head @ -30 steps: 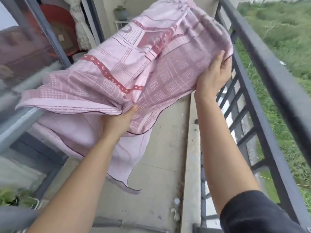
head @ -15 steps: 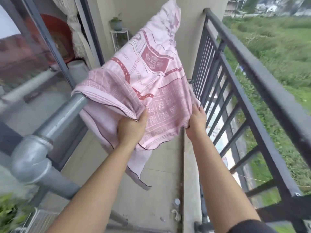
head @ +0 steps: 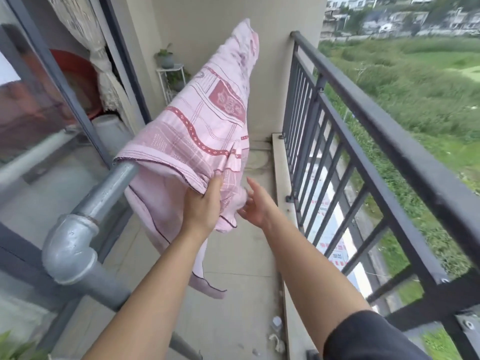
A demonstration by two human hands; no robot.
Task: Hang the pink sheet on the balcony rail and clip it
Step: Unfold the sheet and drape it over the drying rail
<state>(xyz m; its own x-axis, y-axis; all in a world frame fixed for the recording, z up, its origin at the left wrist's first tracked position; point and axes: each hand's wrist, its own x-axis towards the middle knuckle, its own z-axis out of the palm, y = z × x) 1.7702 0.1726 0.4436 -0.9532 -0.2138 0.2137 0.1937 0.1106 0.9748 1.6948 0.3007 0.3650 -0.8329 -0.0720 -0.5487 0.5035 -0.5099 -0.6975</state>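
One sheet (head: pixel 197 131), pink with dark red bands and squares. Drapes over one grey pipe (head: pixel 111 185) on the window side of the balcony, covers its far stretch up toward the end wall, and falls on both sides of it. Ends in one long tail dangling low above the floor (head: pixel 233 255). Hangs well apart from the one black railing (head: pixel 389 131) along the right.

Two hands, both bare, reaching forward at the sheet's near lower edge. Left hand (head: pixel 202 206): clamped on a bunched fold of the hem, fingers curled into the cloth. Right hand (head: pixel 255 206): spread apart, fingers straight, holding nothing, just beside the cloth; touching it or not, cannot tell. One dark sleeve (head: pixel 363 336) on the right upper arm.

One elbow joint (head: pixel 68 245) at the pipe's near end, bare of cloth, turning downward.

At the far wall, one potted plant (head: pixel 166 57) on one white stand (head: pixel 172 76). On the left, one glass pane (head: pixel 39 113), one pale curtain (head: pixel 104 61) and one red round thing (head: pixel 75 74), partly hidden. Beyond the railing, grass and a row of buildings, far off and blurred.
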